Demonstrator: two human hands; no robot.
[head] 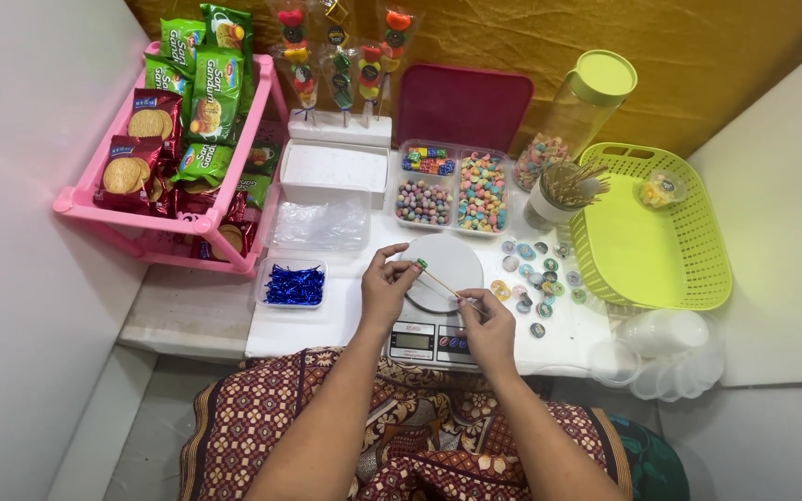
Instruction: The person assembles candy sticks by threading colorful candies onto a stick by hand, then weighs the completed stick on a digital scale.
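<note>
Both hands work over the round white scale plate (pixel 443 264), the left hand (pixel 384 289) and right hand (pixel 489 327) joined by a thin wooden skewer (pixel 438 281) that bars the gap between them. Right of the scale, scattered small round candies (pixel 538 278) crowd the white table, hemmed by the lime-green plastic basket (pixel 652 246) and the cup of wooden sticks (pixel 563 193). Left, bare tabletop lies in front of the small clear tray of blue foil twists (pixel 294 284). Behind, the clear divided candy box (pixel 452 190) and stack of clear plastic bags (pixel 319 223) block reach. The pink plastic rack (pixel 174 218) walls the far left.

1 head view looks steeply down, close over the table (pixel 327 329).
</note>
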